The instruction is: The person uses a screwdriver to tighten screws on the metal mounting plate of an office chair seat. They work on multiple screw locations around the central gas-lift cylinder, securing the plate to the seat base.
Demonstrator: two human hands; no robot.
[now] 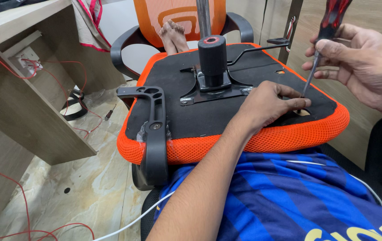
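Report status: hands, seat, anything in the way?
Right hand grips screwdriver, tip at seat underside. Left hand steadies the tip. Armrest bolted on left edge, nothing blocking.

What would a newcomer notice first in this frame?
An upturned orange chair seat fills the middle, resting on the person's lap, with a black gas cylinder sticking up from its underside. At right, the right hand holds a red-handled screwdriver tip-down by the left hand, which is pressed on the seat.
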